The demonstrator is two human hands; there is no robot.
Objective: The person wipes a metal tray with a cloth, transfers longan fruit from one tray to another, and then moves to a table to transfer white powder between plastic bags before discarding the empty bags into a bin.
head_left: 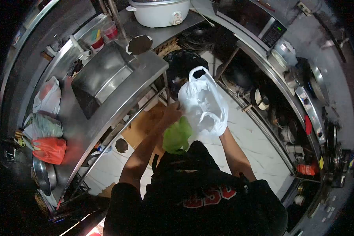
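A white plastic bag (208, 102) with loop handles hangs upright in front of me, its mouth partly open. My right hand (225, 133) is at its lower right side, fingers mostly hidden by the bag, and appears to hold it. My left hand (174, 111) is curled at the bag's left edge. A light green, crumpled, leaf-like piece (177, 135) hangs just below the left hand, seemingly in its grip. Beyond the bag stands a bin lined with a black bag (183, 63).
A steel sink (106, 78) and counter run along the left, with plastic bags, one a red bag (50, 149). A white rice cooker (161, 13) stands at the back. On the right are a microwave (247, 19) and shelves of cookware. Cardboard (145, 122) lies on the floor.
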